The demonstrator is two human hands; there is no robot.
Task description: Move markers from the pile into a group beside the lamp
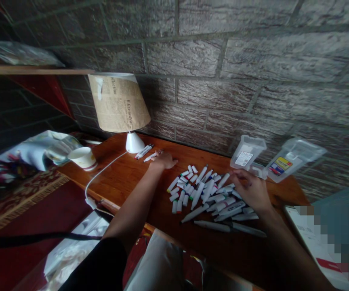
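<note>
A heap of white markers (206, 194) with coloured caps lies on a brown wooden table (126, 173). My right hand (251, 190) rests on the right side of the heap, fingers curled over a few markers. Far to the left, my left hand (164, 160) lies palm down at a single marker (150, 156) beside the lamp base. Whether it grips that marker is not visible. Two more markers (144, 151) lie together just left of it.
A lamp (120, 103) with a newsprint shade stands at the back by the brick wall, its white cord (101, 171) trailing off the table's left edge. A paper cup (83, 157) sits at the left. An open clear plastic case (279, 159) leans against the wall at right.
</note>
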